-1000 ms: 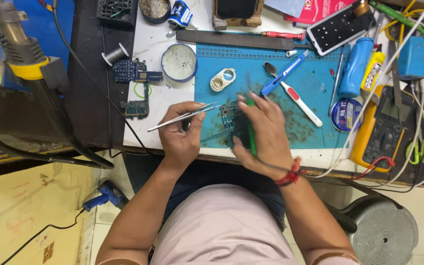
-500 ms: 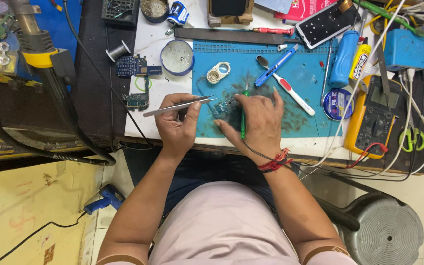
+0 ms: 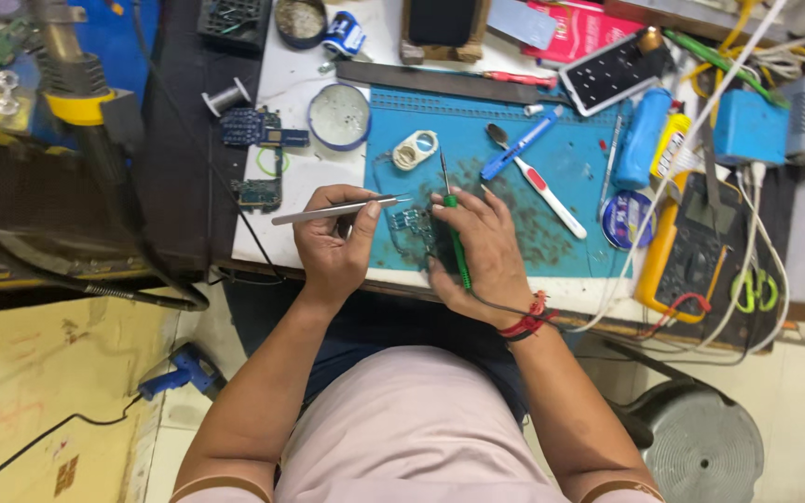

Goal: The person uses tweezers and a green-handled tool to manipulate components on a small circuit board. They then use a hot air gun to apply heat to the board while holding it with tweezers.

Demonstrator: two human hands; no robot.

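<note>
Cluttered tabletop point(image 3: 300, 102) carrying one blue mat point(image 3: 570, 177); upon it, left hand point(image 3: 333, 244) pinching tweezers point(image 3: 328, 210); right hand point(image 3: 477, 250) gripping one green screwdriver point(image 3: 454, 233); two circuit boards point(image 3: 255, 127) left of mat.

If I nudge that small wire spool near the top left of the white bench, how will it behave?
The spool lies on its side on the dark mat, so a push across its axis would probably make it roll. It looks small and thinly wound, so likely light. Its end flanges may make it curve rather than run straight. Neither the left hand nor the right hand is near it.
</note>
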